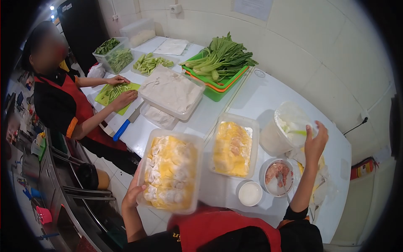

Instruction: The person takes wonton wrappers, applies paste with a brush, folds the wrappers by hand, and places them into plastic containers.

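My left hand grips the side of a clear plastic container, tilted and raised at the table's front edge. Rows of yellow dumplings dusted with white flour fill it. On the right, my right hand is at the rim of a clear tub of white powder. Its fingers close around the end of a green spoon, partly hidden by the thumb. A second container holding yellow wrappers or dumplings stands between my hands. Near my right forearm is a bowl of minced meat with a metal spoon.
A small white bowl stands near the front edge. Stacked green and orange baskets hold leafy greens. A paper-covered container and a blue-handled knife lie left. A co-worker's hands are over a green cutting board.
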The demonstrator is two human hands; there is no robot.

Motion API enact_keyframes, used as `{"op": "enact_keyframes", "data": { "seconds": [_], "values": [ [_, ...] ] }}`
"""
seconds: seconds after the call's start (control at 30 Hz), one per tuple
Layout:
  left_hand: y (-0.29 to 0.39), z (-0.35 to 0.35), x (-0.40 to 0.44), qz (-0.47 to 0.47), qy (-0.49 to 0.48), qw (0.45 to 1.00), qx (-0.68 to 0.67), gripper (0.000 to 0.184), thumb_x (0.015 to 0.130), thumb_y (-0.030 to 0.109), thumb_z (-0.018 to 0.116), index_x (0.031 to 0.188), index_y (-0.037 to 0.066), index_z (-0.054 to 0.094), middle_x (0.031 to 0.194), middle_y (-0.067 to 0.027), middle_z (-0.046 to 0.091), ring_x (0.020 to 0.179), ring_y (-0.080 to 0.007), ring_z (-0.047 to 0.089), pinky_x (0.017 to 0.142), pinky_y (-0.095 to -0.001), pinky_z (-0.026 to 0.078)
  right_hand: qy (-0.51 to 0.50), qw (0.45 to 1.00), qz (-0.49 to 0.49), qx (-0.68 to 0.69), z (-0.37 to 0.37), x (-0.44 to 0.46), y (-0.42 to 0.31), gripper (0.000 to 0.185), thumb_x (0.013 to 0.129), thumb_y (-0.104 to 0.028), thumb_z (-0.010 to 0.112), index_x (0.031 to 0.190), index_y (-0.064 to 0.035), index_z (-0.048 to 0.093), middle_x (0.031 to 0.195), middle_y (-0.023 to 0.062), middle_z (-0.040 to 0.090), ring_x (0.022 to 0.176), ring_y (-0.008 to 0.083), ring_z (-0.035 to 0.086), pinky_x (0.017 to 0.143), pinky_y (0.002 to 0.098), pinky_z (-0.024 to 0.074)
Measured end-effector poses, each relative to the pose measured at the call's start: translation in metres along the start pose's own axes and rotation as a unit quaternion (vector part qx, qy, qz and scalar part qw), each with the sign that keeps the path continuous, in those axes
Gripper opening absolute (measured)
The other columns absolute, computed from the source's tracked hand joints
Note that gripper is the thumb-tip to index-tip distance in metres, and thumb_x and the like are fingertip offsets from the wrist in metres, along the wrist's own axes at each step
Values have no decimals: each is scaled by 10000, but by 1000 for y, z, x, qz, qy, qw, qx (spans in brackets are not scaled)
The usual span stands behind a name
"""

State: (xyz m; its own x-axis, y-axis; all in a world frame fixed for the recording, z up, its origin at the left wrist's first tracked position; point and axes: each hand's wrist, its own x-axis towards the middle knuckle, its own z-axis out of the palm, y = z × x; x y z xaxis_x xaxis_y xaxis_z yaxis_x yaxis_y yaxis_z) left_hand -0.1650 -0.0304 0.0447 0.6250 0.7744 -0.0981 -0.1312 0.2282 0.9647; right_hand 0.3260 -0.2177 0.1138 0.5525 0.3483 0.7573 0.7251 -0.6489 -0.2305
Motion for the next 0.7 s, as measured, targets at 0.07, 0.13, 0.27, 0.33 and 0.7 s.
{"op": "enact_keyframes", "data": {
  "seconds": [0.07, 0.13, 0.27, 0.33, 0.7],
  "values": [
    [-11, -6, -6, -10, 23, 1000, 2, 988, 619, 297, 601, 1440, -11, 147, 1460, -165, 249, 1347, -250, 252, 1096, -323, 163, 25, 998, -42, 32, 6, -18, -23, 283, 816, -101, 627, 1070, -2, 550, 1073, 152, 570, 993, 308, 527, 889, 394, 390],
    [-21, -9, -8, -21, 37, 999, 7, 977, 626, 282, 591, 1440, -15, 142, 1462, -166, 244, 1350, -249, 244, 1098, -322, 158, -64, 985, -73, 145, 16, -55, -56, 328, 794, -62, 627, 1104, -3, 539, 1098, 156, 561, 1016, 320, 522, 916, 391, 389],
    [-50, 1, 6, -18, 33, 999, 11, 945, 636, 226, 559, 1442, -17, 130, 1469, -164, 231, 1356, -242, 227, 1100, -318, 148, -387, 882, -78, 257, 40, -114, -118, 444, 769, -13, 615, 1187, -24, 466, 1152, 204, 543, 1037, 365, 542, 878, 396, 449],
    [-69, 3, 15, 1, 26, 1000, -7, 910, 640, 156, 520, 1443, -19, 128, 1473, -160, 223, 1358, -233, 220, 1101, -312, 142, -433, 873, -58, 219, 53, -125, -123, 472, 770, -16, 615, 1203, -31, 429, 1168, 215, 536, 1039, 380, 541, 859, 413, 457],
    [-71, 16, 49, 35, 110, 894, 434, 721, 710, 135, 469, 1406, 37, 306, 1448, -241, 237, 1346, -409, 174, 1107, -412, 138, -353, 916, -111, 154, 87, -147, -129, 413, 753, -4, 612, 1135, -19, 455, 882, 184, 583, 828, 361, 578, 759, 420, 480]
  ]
}}
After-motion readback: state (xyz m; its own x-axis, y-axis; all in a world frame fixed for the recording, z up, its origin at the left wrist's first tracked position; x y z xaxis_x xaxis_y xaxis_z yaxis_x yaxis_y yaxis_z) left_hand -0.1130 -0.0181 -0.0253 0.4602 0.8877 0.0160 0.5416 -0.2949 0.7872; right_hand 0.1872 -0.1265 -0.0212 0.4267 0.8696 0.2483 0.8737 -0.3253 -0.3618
